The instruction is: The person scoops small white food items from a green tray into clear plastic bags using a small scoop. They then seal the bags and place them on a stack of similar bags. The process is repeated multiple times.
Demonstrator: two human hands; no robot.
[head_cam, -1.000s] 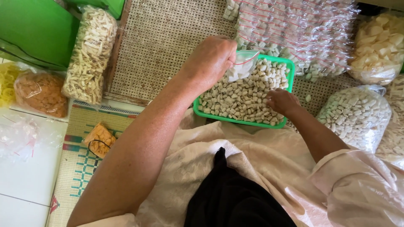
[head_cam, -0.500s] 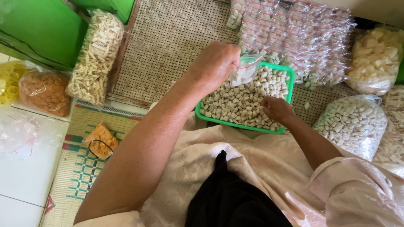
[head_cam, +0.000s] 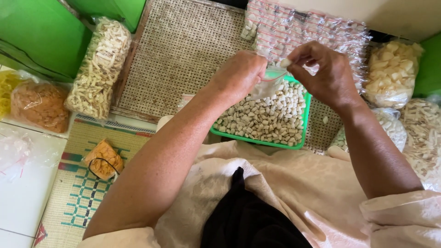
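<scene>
Both bare forearms reach forward and converge, the left hand (head_cam: pixel 241 73) curled in a loose fist with knuckles up, the right hand (head_cam: pixel 321 73) raised beside it, fingers (head_cam: pixel 298 57) pinched together.

Pale peach sleeves — bare forearms.

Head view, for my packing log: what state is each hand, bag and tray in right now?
Green plastic tray: nearly full of pale snack pieces.
Small clear plastic bag: held open at its mouth by the left hand.
Right hand: raised, pinching one pale piece at the bag mouth.
Long clear bag of pale strips: full, lying flat.
Small orange snack packet: lying on the mat.
</scene>
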